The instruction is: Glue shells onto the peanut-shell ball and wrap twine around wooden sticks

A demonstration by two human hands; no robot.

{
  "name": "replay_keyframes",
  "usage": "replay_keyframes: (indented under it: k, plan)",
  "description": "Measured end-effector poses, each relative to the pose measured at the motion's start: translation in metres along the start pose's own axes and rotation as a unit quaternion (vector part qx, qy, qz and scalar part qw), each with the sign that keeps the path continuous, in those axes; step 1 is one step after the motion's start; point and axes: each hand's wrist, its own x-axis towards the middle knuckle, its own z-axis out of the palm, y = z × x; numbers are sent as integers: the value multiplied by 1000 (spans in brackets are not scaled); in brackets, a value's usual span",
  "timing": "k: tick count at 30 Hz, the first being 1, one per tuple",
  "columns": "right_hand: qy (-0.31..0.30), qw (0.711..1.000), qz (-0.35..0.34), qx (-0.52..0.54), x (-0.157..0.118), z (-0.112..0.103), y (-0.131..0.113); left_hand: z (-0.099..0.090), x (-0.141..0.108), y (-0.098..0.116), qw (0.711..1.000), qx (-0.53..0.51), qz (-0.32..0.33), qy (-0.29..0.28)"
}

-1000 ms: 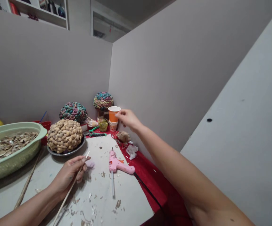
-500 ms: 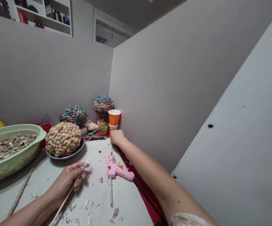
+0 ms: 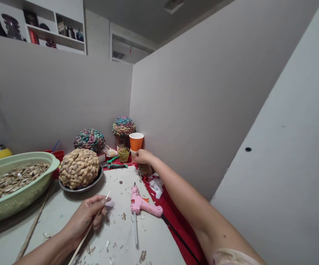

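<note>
My left hand [image 3: 93, 213] is closed around a thin wooden stick [image 3: 89, 230], whose pale tip points up past the fingers. My right hand [image 3: 145, 156] reaches far out beside an orange paper cup [image 3: 136, 141] stacked on pale cups. Its fingers are curled together, and what they hold, if anything, is hidden. Just below that hand lies a brownish bundle [image 3: 145, 169], partly covered by it. Between my hands a pink glue gun [image 3: 139, 203] rests on the table [image 3: 120, 235], with a glue stick protruding from its back.
At left stands a green basin [image 3: 24, 195] of shells. Beside it a ball covered in peanut shells [image 3: 79, 167] sits in a metal dish [image 3: 87, 188]. Two multicoloured balls [image 3: 89, 140], pliers [image 3: 117, 166] and a small yellowish cup [image 3: 123, 155] are behind. Grey panels [image 3: 189, 110] close the sides.
My right hand has shifted slightly from the cup stack, baring more of the brownish bundle and white crumpled material. The camera view has tilted up a little. My left hand still grips the stick.
</note>
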Motion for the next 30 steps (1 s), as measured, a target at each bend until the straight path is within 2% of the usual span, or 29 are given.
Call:
replay_keyframes:
  k: [6,10,14,18,22,30]
  plan:
    - [57,978,34,195,-5,-21,14,0,1,0,1000,-8,-7,-2]
    - [88,947,44,305,-18,-20,16,0,0,0,1000,-5,-6,-4]
    - [86,920,64,377,-26,-15,21,1,-1,0,1000,0,-6,-7]
    - [63,904,79,415,-28,-4,25,1,-1,1,1000,1,-4,-9]
    - [33,901,81,426,-30,15,22,0,1,0,1000,2,-3,-18]
    - [15,926,48,375,-22,40,-9,3,0,2,1000,1,-10,-10]
